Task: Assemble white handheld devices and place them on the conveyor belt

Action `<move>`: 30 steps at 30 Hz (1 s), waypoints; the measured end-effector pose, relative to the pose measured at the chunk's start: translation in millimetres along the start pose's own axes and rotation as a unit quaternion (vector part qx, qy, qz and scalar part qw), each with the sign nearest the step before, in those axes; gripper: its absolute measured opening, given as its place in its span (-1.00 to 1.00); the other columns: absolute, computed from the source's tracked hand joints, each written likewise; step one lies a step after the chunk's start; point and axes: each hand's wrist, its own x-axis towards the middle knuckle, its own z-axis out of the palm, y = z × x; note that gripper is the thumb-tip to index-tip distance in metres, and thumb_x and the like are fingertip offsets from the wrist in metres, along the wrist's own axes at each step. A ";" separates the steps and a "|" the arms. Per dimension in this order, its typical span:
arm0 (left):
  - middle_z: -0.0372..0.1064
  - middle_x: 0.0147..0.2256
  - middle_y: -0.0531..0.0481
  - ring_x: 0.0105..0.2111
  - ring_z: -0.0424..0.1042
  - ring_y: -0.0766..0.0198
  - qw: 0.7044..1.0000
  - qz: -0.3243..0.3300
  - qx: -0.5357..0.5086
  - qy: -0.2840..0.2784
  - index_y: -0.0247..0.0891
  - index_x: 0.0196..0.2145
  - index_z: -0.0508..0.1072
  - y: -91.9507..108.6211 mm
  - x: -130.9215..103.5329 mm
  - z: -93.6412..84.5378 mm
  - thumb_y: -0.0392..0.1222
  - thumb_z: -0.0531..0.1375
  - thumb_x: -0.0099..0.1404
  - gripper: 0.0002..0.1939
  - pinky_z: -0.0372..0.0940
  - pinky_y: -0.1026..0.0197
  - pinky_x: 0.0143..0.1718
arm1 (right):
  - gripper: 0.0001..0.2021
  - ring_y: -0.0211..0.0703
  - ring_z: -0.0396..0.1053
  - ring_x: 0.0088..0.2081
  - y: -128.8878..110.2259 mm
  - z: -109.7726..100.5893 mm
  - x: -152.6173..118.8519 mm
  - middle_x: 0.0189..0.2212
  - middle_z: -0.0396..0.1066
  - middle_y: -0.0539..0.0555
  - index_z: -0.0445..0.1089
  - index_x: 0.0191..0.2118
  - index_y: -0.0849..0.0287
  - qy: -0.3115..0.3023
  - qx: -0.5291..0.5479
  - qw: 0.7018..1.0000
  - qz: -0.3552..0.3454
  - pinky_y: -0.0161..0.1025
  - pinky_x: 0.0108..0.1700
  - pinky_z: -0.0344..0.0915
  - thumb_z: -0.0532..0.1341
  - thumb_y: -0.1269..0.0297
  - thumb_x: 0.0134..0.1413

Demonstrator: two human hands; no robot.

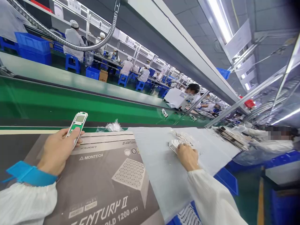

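Observation:
My left hand is closed around a slim white handset shell with a small grey screen and a green circuit board showing. It holds the handset tilted above the far edge of a dark printed cardboard sheet. On the white covering to the right, my right hand has its fingers closed on a white plastic casing; part of the casing is hidden under the fingers. Just beyond that hand lies a clear bag of small white parts.
A green conveyor belt runs beyond the work surface, carrying white handset pieces. Crumpled clear plastic lies by its edge. Below right, a blue bin holds white pieces. A person sits at right; co-workers sit across the aisle.

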 end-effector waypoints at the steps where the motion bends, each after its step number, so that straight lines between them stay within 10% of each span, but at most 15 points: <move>1: 0.51 -0.35 0.03 -0.40 0.42 0.29 1.000 -0.001 0.002 -0.002 -0.29 -0.26 0.55 0.2 -0.2 0.2 -0.09 0.26 0.19 -0.77 0.32 0.29 -0.38 | -0.70 0.16 0.40 -0.08 7.1 4.1 -5.1 -0.25 0.48 0.28 0.47 -0.41 0.21 -0.012 -0.006 1.000 0.001 0.01 -0.08 0.15 0.04 0.32 0.24; 8: 0.50 -0.38 0.02 -0.39 0.43 0.26 1.000 -0.015 -0.003 -0.008 -0.29 -0.29 0.54 2.4 0.1 -0.3 -0.10 0.26 0.18 -0.79 0.33 0.28 -0.39 | -0.60 0.13 0.40 -0.03 13.4 16.0 -19.1 -0.07 0.43 0.28 0.48 -0.12 0.20 -0.015 -0.005 0.999 0.033 -0.06 -0.12 0.21 -0.09 0.23 0.32; 26: 0.53 -0.29 0.00 -0.37 0.42 0.27 0.999 -0.016 -0.010 -0.041 -0.25 -0.26 0.55 3.9 -1.4 -3.2 -0.06 0.26 0.18 -0.76 0.31 0.26 -0.36 | -0.74 -0.04 0.45 -0.30 38.4 21.9 12.3 -0.42 0.49 0.09 0.44 -0.44 0.12 -0.142 0.070 0.987 -0.026 -0.23 -0.30 0.24 0.22 0.03 0.04; 30: 0.55 -0.28 0.00 -0.38 0.44 0.28 0.999 -0.005 0.001 -0.049 -0.23 -0.27 0.56 2.2 0.0 -3.1 -0.03 0.26 0.17 -0.75 0.33 0.27 -0.37 | -0.52 0.24 0.30 0.11 49.2 20.0 12.7 0.08 0.38 0.31 0.41 0.02 0.18 -0.090 0.052 0.994 0.020 -0.03 -0.04 0.26 0.21 0.01 0.03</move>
